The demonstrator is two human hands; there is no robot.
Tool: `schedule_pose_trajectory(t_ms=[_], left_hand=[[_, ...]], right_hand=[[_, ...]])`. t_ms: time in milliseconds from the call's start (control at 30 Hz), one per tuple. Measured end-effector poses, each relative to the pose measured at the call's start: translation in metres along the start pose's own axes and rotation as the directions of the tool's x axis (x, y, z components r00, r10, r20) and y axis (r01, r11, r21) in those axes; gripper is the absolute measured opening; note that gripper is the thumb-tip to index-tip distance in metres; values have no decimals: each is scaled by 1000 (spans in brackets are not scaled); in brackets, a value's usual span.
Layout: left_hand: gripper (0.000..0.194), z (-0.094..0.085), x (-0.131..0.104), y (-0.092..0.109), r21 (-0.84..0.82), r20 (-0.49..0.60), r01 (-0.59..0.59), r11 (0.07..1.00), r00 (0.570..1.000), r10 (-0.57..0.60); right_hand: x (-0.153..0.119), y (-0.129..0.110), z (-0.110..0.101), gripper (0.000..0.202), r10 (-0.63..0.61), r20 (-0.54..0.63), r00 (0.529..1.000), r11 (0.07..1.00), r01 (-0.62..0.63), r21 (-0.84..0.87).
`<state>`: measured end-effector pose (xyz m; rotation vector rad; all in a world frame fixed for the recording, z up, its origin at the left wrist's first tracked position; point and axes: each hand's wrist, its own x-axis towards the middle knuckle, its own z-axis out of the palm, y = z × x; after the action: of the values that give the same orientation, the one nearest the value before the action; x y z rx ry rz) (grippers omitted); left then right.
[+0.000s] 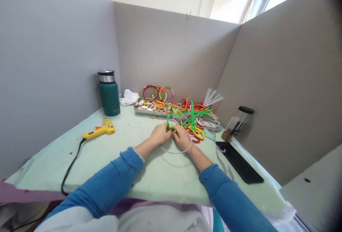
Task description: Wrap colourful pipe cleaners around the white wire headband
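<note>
So from where I'm standing, far left is a yellow glue gun (99, 130) lying on its side on the pale green table cover (144, 168), its black cord (71, 169) curving down toward the near edge. Just behind it, a green bottle (109, 96) with a steel-and-black top stands upright by the divider (171, 47), and a crumpled white tissue (129, 97) sits to its right. Next comes a metal tray (152, 112) full of small flat pieces, with some colorful rings (151, 94) propped up at the back.

Middle of the table, front of the tray: the left hand (161, 133) has its fingers curled in, pinching a bright green fuzzy stem (169, 121). The right hand (181, 136) meets it there, fingers bent and closed on the same spot. A thin pale hoop (173, 152) hangs below them and loops around by the right wrist; can't tell which fingers have it.

Behind and right of the hands there's a messy pile of colored stems (196, 116), some white sticks (212, 98) fanned out at the back, then a tilted-looking clear jar (242, 121) with a black lid, and a black phone (240, 162) lying flat nearest the right edge.
</note>
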<state>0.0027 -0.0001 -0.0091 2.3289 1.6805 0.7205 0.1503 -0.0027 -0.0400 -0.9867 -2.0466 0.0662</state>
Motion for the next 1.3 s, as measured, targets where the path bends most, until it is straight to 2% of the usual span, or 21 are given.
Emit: schedule_pose_trajectory(t_ms=[133,233,400,533,733,900,1100,1200,1300], left_hand=[[24,0,-2,-1,-22,-47,-83,996,996,82],[23,-1,-2,-2,-99,-84,-150,984,986,142],[23,1,-2,-2,-212,-113,-233,949,970,213],[22,0,-3,-1,-212,-107,-258,943,965,240],[21,0,-5,1,-227,-101,-308,924,951,293],[25,-1,-6,-1,-148,-113,-340,929,939,325],[21,-2,-6,-1,-63,-124,-370,927,924,361],[19,-2,-5,-2,-86,-140,-378,922,920,365],[16,3,-1,-4,-203,-155,-308,929,947,281]], right_hand=[[0,-4,-4,18,70,19,997,996,-71,53],[1,-7,-7,19,171,30,985,969,-173,174],[3,-5,-6,22,353,81,932,814,-349,464],[4,-2,-2,23,408,62,911,716,-362,597],[3,2,0,23,413,37,910,721,-352,597],[1,5,0,23,409,20,912,759,-352,547],[4,-1,-3,18,382,-30,924,796,-312,518],[4,-4,-4,16,394,-41,918,783,-312,538],[5,-6,-5,17,418,-71,906,777,-316,545]])
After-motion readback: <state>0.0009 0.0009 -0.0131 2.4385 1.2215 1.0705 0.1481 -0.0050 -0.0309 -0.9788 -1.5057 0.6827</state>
